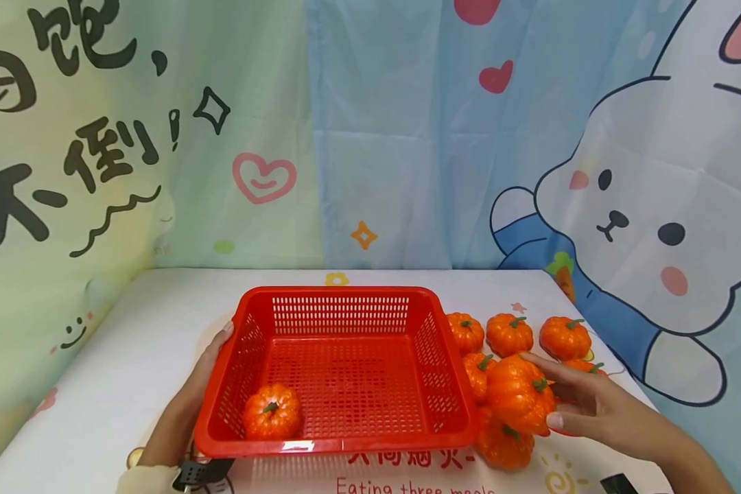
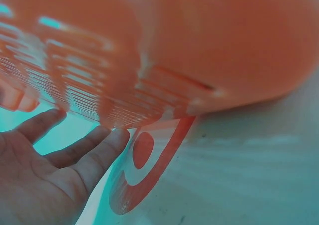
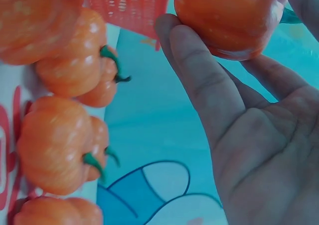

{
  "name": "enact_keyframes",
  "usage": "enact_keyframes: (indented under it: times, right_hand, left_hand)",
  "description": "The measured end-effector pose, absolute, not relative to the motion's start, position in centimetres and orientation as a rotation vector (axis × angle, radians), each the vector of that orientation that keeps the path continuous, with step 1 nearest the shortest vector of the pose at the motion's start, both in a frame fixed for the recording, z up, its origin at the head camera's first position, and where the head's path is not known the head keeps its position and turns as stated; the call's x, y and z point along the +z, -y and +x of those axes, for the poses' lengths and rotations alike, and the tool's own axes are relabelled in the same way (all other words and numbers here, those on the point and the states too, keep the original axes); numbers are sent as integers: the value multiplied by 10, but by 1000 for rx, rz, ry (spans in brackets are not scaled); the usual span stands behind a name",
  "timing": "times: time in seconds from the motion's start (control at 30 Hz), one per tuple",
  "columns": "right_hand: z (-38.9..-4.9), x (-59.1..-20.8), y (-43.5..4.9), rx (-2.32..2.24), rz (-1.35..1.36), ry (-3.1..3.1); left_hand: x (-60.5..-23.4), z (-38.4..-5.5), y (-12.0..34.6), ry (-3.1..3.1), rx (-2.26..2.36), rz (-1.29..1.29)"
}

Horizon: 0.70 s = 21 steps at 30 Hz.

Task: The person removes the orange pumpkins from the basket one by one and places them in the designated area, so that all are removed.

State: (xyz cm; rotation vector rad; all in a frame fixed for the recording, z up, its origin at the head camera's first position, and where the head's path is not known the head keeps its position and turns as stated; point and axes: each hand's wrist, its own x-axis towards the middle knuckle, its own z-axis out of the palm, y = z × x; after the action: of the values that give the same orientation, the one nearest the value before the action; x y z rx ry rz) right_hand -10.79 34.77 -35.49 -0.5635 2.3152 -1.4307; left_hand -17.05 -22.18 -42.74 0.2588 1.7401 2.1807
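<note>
A red plastic basket (image 1: 358, 370) with slotted sides stands on the table, with one small orange pumpkin (image 1: 272, 412) in its front left corner. My left hand (image 1: 205, 370) is at the basket's left side. In the left wrist view its fingers (image 2: 94, 158) are fairly straight, their tips against the slotted wall. To the right of the basket, my right hand (image 1: 593, 406) holds another pumpkin (image 1: 519, 396) between thumb and fingers, above the other pumpkins. The right wrist view shows this held pumpkin (image 3: 227, 18) raised at the fingertips.
Several more pumpkins with green stems, among them a back one (image 1: 510, 335) and a front one (image 1: 505, 442), sit close to the basket's right wall. A printed cloth (image 1: 383, 171) hangs behind the white table (image 1: 179, 302). A dark object (image 1: 617, 484) lies at the front right.
</note>
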Motion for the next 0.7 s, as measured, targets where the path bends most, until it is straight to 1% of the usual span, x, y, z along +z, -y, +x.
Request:
enact_keyframes:
  times: [0.23,0.47,0.7]
  right_hand:
    - [-99,-363,-359,-1354,-313,-2349]
    - [-94,-371,-369,-1253,-259,-2442]
    - [-91,-379,-380,-1177,-27,-2431]
  left_hand:
    - [-425,-169,221,-1733,2187,265]
    - [-423,-167,221,-1732,2187,281]
    - [-424,-167,219,-1748,2193,230]
